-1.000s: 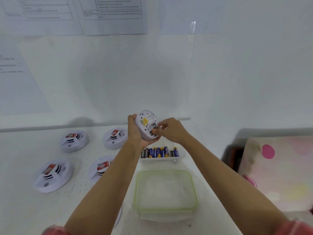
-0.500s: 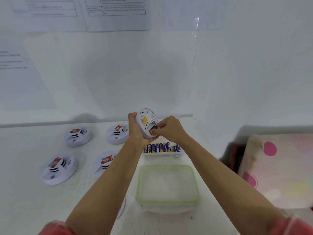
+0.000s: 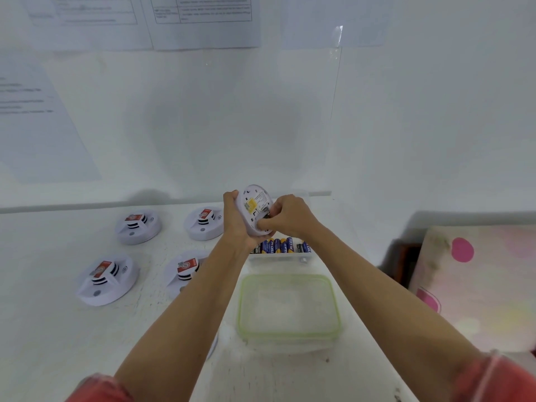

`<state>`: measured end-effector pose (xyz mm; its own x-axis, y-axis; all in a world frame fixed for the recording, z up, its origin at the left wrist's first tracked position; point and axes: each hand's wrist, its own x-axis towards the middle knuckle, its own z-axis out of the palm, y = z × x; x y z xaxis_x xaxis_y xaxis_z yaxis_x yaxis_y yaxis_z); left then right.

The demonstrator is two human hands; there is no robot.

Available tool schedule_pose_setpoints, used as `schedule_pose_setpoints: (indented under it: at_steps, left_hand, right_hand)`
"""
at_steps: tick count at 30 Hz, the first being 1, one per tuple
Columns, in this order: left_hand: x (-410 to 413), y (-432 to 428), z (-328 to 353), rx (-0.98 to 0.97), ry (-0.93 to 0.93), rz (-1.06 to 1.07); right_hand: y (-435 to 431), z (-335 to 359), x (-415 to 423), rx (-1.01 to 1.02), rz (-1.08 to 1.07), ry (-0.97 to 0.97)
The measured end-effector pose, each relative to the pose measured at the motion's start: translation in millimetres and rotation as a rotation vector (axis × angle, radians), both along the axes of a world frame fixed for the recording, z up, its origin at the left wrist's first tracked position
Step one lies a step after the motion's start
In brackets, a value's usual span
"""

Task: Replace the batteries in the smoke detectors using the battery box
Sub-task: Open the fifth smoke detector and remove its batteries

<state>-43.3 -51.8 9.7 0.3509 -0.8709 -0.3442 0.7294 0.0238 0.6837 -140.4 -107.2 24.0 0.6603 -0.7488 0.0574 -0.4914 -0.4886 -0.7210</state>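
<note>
My left hand [image 3: 235,220] grips a round white smoke detector [image 3: 253,207] above the table, its back with a yellow label turned toward me. My right hand [image 3: 287,217] pinches a small dark thing, probably a battery, at the open compartment on the detector's back. Just below the hands stands the clear battery box [image 3: 280,253] with several blue and black batteries upright in it. Several other white detectors lie face up on the table: two at the back [image 3: 138,226] [image 3: 204,223] and two nearer [image 3: 107,280] [image 3: 182,271].
A clear lid with a green rim [image 3: 288,306] lies in front of the battery box. A round white piece [image 3: 214,346] peeks out under my left forearm. A pink dotted cushion [image 3: 475,288] sits at the right past the table edge. White wall with papers behind.
The detector and both hands have stayed together above the battery box. My right fingers have shifted a little lower on the detector's back. The camera has tilted slightly.
</note>
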Motion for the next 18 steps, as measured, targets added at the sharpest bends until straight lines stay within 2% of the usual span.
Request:
schedule_pose_setpoints:
  at_steps: [11, 18]
  left_hand:
    - [-3.3, -2.7, 3.3, 0.004, -0.019, -0.005]
    - [4.5, -5.9, 3.8, -0.017, 0.02, -0.018]
  right_hand:
    - [6.0, -0.7, -5.4, -0.223, 0.049, -0.02]
    - [-8.0, 1.6, -11.7, -0.107, 0.132, -0.038]
